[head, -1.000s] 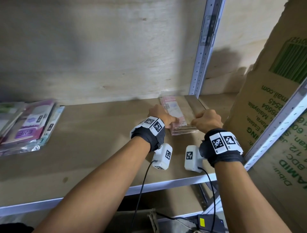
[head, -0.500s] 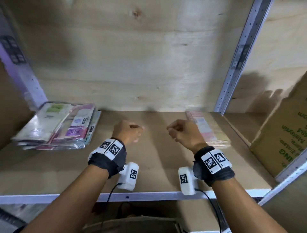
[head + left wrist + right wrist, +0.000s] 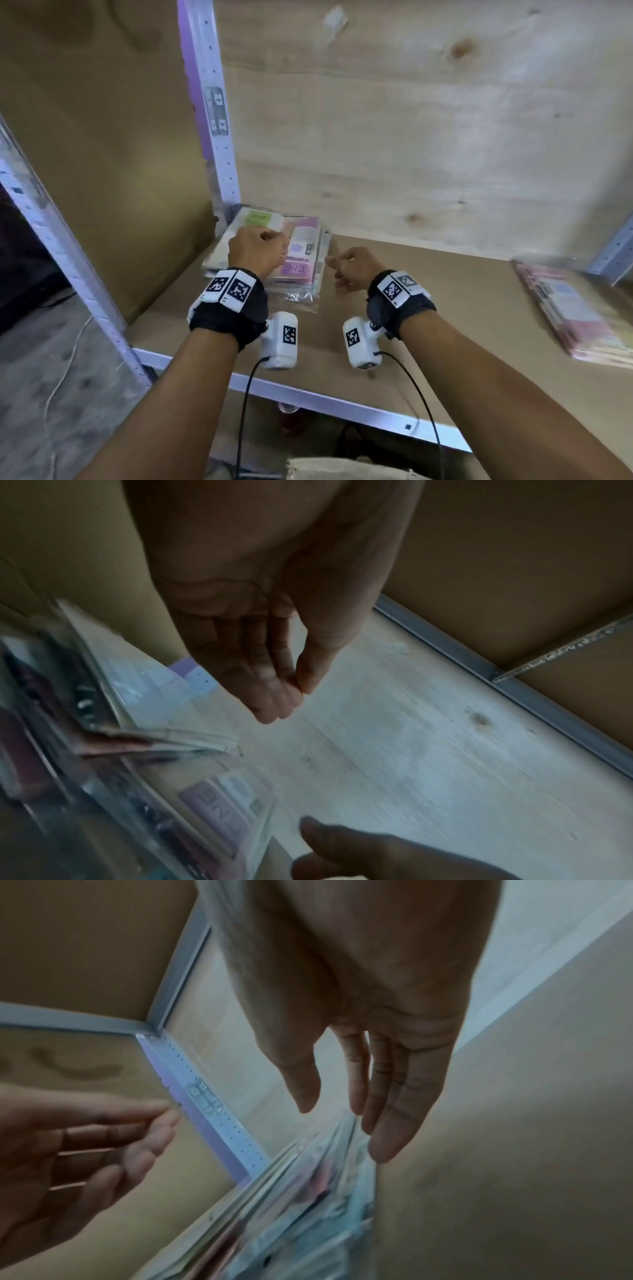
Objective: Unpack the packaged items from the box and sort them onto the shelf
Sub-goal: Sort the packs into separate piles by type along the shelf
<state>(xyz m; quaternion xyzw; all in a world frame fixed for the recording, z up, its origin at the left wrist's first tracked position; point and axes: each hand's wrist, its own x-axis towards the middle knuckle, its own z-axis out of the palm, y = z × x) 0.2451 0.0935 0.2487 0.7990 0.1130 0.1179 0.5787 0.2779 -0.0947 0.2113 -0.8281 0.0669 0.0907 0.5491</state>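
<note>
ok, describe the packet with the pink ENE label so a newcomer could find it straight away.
Start at the wooden shelf board and go to its back left corner, by the perforated metal upright. A stack of flat clear-plastic packets lies there, between the two hands. The pink-labelled packet lies uppermost toward the right; the packet left of it carries a green label instead.

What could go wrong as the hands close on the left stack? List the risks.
1. The left stack is uneven, with clear bags fanned out at its front edge. Squeezing it from the sides could make the slick packets slide apart.
2. It sits tight against the upright post, so the left hand has little room on that side.
3. Both hands, the right hand too, are empty, so nothing yet steadies the pile.
</note>
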